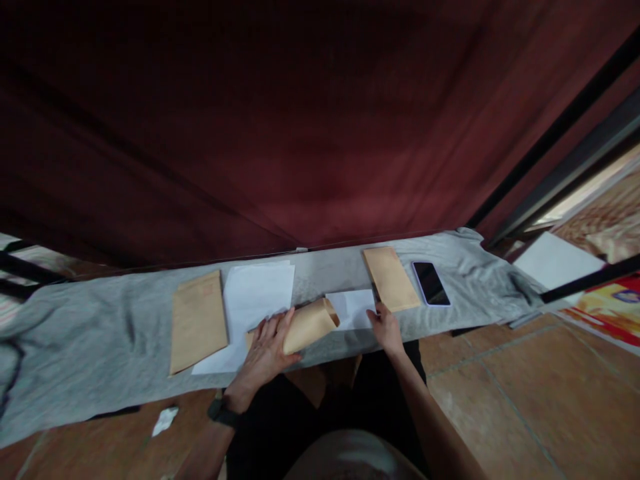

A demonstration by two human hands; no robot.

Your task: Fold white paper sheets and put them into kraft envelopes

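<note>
The left hand, fingers slightly spread, rests on a gaping kraft envelope; the right hand has its fingers at the white paper's edge, pinch unclear. Flat envelope and smartphone crowd its right.

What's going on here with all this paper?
A person's left hand lies over a brown envelope, its mouth gaping toward a white paper; the right hand is at that paper's right edge. Whether it reaches inside is unclear. A second envelope and white sheets lie left on the grey cloth, a third envelope and phone right.
</note>
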